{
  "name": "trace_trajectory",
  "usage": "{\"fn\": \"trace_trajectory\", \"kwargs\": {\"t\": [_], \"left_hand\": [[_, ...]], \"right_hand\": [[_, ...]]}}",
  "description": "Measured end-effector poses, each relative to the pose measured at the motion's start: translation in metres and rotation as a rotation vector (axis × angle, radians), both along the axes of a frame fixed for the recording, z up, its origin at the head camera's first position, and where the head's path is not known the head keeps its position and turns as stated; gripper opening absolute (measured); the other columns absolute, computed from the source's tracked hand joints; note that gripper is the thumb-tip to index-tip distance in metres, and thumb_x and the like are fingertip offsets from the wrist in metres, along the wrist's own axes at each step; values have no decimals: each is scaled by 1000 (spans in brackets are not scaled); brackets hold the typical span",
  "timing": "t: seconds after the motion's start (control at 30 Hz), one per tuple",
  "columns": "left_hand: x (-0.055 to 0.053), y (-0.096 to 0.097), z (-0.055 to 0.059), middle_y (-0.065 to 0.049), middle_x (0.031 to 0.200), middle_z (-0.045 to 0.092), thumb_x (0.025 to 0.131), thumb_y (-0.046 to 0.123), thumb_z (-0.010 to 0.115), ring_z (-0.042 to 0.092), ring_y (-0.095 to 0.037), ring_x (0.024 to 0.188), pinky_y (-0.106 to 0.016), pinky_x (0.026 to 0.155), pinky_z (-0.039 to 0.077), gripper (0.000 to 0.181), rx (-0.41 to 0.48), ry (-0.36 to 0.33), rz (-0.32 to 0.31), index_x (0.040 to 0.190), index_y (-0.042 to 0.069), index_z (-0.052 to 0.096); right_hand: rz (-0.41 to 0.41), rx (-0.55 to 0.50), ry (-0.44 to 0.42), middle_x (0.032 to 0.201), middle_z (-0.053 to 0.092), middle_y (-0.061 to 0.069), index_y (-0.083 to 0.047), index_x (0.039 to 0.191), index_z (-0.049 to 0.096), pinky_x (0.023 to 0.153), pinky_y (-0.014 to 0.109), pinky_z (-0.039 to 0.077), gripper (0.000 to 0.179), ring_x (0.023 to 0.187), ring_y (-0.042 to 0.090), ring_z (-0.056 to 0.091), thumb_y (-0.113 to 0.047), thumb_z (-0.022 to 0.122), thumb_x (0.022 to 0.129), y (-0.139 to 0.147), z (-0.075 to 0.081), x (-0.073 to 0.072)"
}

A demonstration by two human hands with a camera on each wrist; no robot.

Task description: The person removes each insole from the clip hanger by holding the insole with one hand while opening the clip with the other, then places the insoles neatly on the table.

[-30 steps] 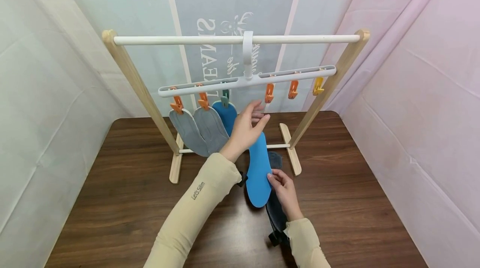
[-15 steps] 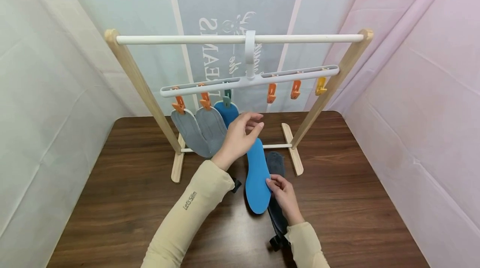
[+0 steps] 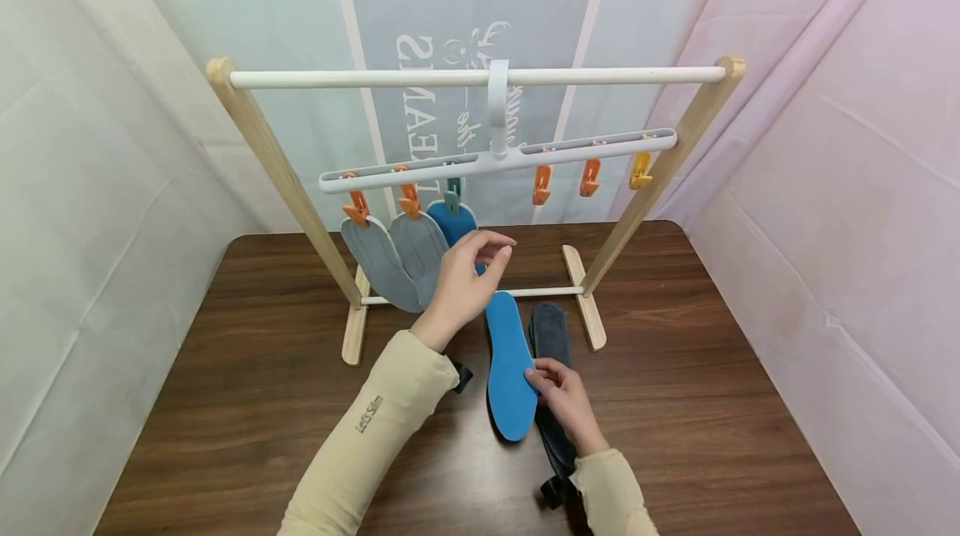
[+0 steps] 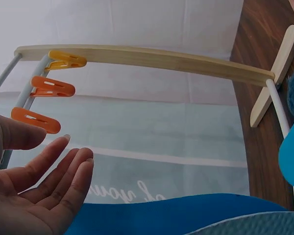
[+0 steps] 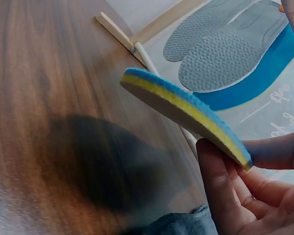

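The blue insole [image 3: 510, 394] is tilted above the tabletop [image 3: 712, 403], its edge pinched in the right hand's [image 3: 567, 404] fingers; a dark insole [image 3: 551, 332] lies below; the left hand [image 3: 459, 284], fingers loosely parted, hovers near gray insoles [image 3: 378, 265] clipped to the white hanger [image 3: 585, 152].

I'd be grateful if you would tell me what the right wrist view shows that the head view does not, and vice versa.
Only the right wrist view shows the yellow layer in the edge of the held blue insole and the bumpy texture on the hanging gray insoles.

Only the head view shows the white hanger, the yellow clip and the green clip.

Both show the right hand pinching that insole, the gray insoles and the wooden table.
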State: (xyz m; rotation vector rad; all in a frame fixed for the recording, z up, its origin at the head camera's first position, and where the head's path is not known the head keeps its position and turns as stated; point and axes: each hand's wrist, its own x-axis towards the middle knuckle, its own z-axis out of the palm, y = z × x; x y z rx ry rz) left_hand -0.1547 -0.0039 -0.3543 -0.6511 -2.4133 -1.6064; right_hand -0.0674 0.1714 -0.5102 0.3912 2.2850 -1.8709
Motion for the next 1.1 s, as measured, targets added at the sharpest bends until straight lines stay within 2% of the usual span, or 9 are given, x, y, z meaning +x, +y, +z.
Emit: {"fn": "trace_trajectory", "kwargs": {"t": [0.23,0.43,0.7,0.9,1.1], "left_hand": [[3,-6,-6,-11,109,60,99,18,53,60,-23,99,-27,90,50,22,10,1,28,113,5,64],[5,-11,-8,-10,107,61,99,18,54,61,-23,98,-28,88,51,21,18,-8,64,112,6,66],[8,-16,-12,-10,102,62,98,16,56,62,-22,92,-31,83,53,19,39,17,89,110,6,67],[9,-18,-14,-9,103,62,98,16,56,62,-22,91,-30,83,52,20,35,23,92,110,6,67],[9,-20,-17,-9,105,63,98,17,56,63,-21,92,-28,83,53,20,38,22,102,109,5,67]], "right_hand": [[6,2,-16,92,67,10,4,113,63,61,29,55,27,74,14,61,-14,63,92,-4,-4,6],[28,15,-12,91,65,11,4,117,62,59,28,55,31,71,14,60,-11,65,90,-7,-4,9],[92,103,34,88,66,11,1,126,56,56,32,57,41,68,16,60,-7,67,88,-11,-8,15],[116,154,85,88,66,13,0,127,55,53,28,57,43,68,18,64,0,66,86,-13,-11,16],[123,317,157,89,65,11,-2,119,62,53,24,52,36,70,17,63,0,69,84,-16,-8,19]]}}
